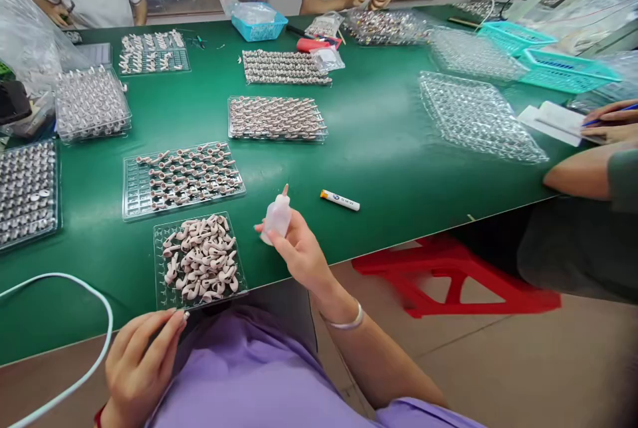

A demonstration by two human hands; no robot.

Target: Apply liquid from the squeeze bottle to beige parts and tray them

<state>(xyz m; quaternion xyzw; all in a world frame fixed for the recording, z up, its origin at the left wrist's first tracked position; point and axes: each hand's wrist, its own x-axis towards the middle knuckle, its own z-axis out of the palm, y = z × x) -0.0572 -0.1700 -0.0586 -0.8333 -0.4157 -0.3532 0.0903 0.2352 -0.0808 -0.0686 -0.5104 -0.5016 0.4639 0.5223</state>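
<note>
My right hand [299, 248] is wrapped round a small white squeeze bottle [277, 215] with a pointed nozzle, held upright over the green table [389, 129]. Below the table's front edge, my left hand [142, 358] pinches a tiny pale part [185, 314] between its fingertips. Just above that hand lies a clear tray [199, 260] heaped with small pinkish parts. A larger clear tray [182, 179] with rows of the same parts sits behind it.
A white marker [339, 200] lies right of the bottle. More filled trays [276, 118] and empty clear trays [478, 115] cover the table, with teal baskets [563, 69] at the right. Other people sit opposite and at right; a red stool [448, 275] stands below.
</note>
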